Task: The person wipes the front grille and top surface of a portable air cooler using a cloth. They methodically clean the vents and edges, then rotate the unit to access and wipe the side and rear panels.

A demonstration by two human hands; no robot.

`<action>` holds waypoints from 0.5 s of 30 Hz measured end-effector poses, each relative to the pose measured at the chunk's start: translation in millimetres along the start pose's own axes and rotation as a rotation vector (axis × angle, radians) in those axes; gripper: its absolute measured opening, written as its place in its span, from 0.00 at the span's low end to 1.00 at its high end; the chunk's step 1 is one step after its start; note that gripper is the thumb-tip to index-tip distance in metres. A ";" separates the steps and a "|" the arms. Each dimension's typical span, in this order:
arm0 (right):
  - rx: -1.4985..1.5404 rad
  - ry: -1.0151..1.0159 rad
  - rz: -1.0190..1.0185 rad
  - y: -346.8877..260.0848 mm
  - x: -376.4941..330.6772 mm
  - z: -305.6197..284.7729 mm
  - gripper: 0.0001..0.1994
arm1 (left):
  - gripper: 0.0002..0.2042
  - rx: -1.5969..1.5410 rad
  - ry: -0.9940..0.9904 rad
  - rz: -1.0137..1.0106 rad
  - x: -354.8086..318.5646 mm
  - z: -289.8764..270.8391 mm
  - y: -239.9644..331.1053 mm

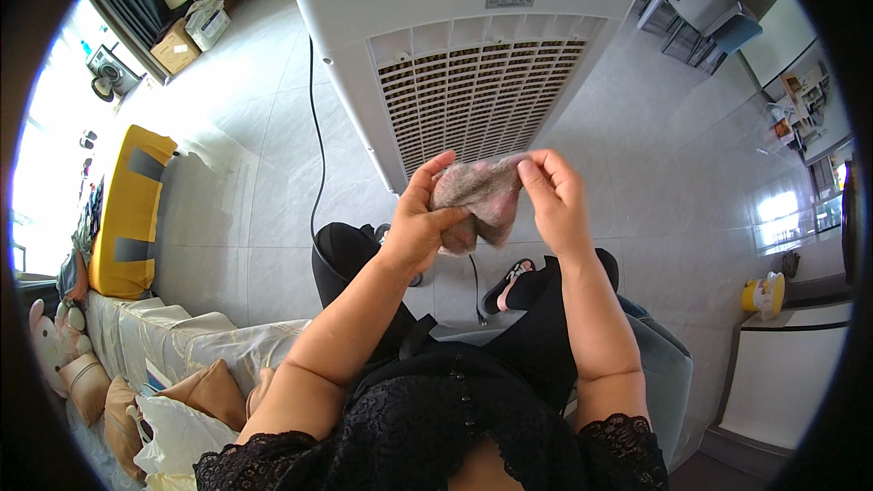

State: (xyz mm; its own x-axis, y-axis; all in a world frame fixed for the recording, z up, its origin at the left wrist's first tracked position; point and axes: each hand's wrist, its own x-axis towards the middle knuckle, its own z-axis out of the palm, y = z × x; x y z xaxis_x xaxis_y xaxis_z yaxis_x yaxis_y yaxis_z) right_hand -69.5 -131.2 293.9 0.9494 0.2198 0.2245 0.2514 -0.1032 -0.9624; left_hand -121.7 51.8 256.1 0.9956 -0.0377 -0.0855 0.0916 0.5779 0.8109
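Note:
A crumpled grey-and-pink cloth (486, 195) is stretched between my two hands, in front of a white air cooler. My left hand (424, 218) grips its left side, thumb laid across the front. With thumb and fingertips my right hand (555, 195) pinches the cloth's upper right corner. Just beyond them stands the air cooler (350, 73), its slatted rear grille (482, 91) facing me. The cloth and my hands hide part of the grille's lower edge.
A black cord (316, 127) runs down the cooler's left side to my legs. At left are a sofa (218, 336) with cushions and a yellow padded piece (127, 218). Chairs (705, 9) stand far right; a white cabinet (787, 382) is near right. Grey tiles (227, 200) cover the floor.

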 end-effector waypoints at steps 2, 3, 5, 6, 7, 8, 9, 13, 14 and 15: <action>0.041 -0.013 -0.073 3.0 8.3 0.4 0.07 | 0.40 0.263 0.008 -0.064 -0.3 -1.8 0.5; 0.004 -0.034 -0.098 -0.7 11.7 -1.0 0.07 | 0.46 0.350 -0.022 -0.104 1.0 -4.2 -1.2; -0.039 -0.084 -0.138 -9.4 21.2 -4.4 0.07 | 0.47 0.505 -0.134 -0.120 -2.2 -4.5 -1.1; -0.082 -0.127 -0.161 -15.0 27.3 -9.1 0.06 | 0.48 0.578 -0.199 -0.129 -2.9 -2.0 -0.4; -0.114 -0.178 -0.188 -20.5 34.5 -11.4 0.06 | 0.46 0.521 -0.218 -0.192 -6.1 -1.5 2.7; -0.146 -0.228 -0.216 -27.1 41.1 -13.6 0.06 | 0.44 0.385 -0.218 -0.258 -7.3 -4.7 2.8; -0.188 -0.275 -0.256 -36.9 46.6 -17.0 0.05 | 0.43 0.242 -0.221 -0.324 -7.0 -8.4 0.8; -0.444 -0.314 -0.499 -60.6 62.5 -28.8 0.05 | 0.31 -0.004 -0.178 -0.426 1.4 -16.2 -3.7; -0.552 -0.370 -0.506 -70.4 57.2 -29.7 0.06 | 0.30 -0.010 -0.145 -0.434 3.8 -16.0 -5.1; -0.648 -0.432 -0.517 -78.0 48.9 -25.9 0.08 | 0.23 -0.003 -0.021 -0.422 3.4 -11.5 -2.4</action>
State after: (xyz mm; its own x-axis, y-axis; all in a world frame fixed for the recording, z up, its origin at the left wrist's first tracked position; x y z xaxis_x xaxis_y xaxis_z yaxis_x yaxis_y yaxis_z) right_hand -37.8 -137.5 383.9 0.5710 0.7174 0.3992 0.8022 -0.3843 -0.4568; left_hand -118.8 59.7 247.2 0.8710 -0.2883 -0.3979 0.4913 0.5109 0.7054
